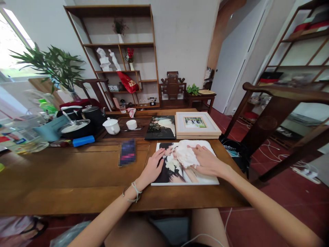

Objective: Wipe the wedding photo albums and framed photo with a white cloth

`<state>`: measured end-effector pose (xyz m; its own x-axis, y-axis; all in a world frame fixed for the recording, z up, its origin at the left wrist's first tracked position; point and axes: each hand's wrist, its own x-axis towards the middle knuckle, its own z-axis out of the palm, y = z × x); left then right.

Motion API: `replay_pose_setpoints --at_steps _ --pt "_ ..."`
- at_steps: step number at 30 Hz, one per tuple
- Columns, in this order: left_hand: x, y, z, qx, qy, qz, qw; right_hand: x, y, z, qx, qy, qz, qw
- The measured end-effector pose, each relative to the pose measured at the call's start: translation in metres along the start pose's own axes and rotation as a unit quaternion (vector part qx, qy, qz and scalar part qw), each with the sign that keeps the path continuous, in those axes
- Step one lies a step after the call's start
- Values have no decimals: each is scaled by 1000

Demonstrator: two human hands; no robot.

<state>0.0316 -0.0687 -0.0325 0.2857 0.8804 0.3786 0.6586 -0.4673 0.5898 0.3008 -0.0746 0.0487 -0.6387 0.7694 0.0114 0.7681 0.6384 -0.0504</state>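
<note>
A wedding photo panel (172, 168) lies flat on the wooden table (77, 175) in front of me. My left hand (152, 168) rests on its left side, fingers stretched out and holding nothing. Bunched under the fingers of my right hand (209, 162) is a white cloth (185, 153), pressed against the upper right part of the photo. The cloth covers part of the picture there. Just behind the panel are a dark photo album or panel (160, 127) and a light wooden picture frame (218, 129), which sits on another flat piece.
Left of the panel is a small blurred-out dark item (128, 152). Farther left are a white lidded cup (111, 126), a white bowl (132, 124), a black kettle (93, 116) and a blue block (83, 141). A wooden chair (277, 113) stands at the right.
</note>
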Motion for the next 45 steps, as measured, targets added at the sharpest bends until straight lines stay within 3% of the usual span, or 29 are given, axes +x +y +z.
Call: replay_pose_setpoints --at_steps 4,7,11,16,23,28,32,35,38,45 --pt "0 0 -1 6 -10 0 1000 -28 -36 -11 25 -40 -23 999" --pt "0 1 -2 8 -13 -1 1000 -39 -43 -16 63 -62 -47 995" --pt "0 1 -1 8 -11 -3 1000 -26 -12 -10 80 -50 -71 993" --pt "0 1 -1 0 4 2 1000 8 38 10 71 5 -52 996" --pt "1 1 -1 -4 3 2 1000 28 49 26 54 80 -1 995" --pt "1 2 -2 2 -2 1 1000 17 34 22 0 79 24 997" --pt "1 3 -3 3 -10 -6 1000 -5 1 4 -44 43 5 998" --pt "1 4 -4 5 -15 -6 1000 -23 -26 -7 -38 20 -11 999" --pt "1 4 -3 6 -12 -1 1000 -31 -35 -11 -7 10 -12 1000" --pt "0 1 -1 0 6 7 1000 4 13 5 61 36 -7 997"
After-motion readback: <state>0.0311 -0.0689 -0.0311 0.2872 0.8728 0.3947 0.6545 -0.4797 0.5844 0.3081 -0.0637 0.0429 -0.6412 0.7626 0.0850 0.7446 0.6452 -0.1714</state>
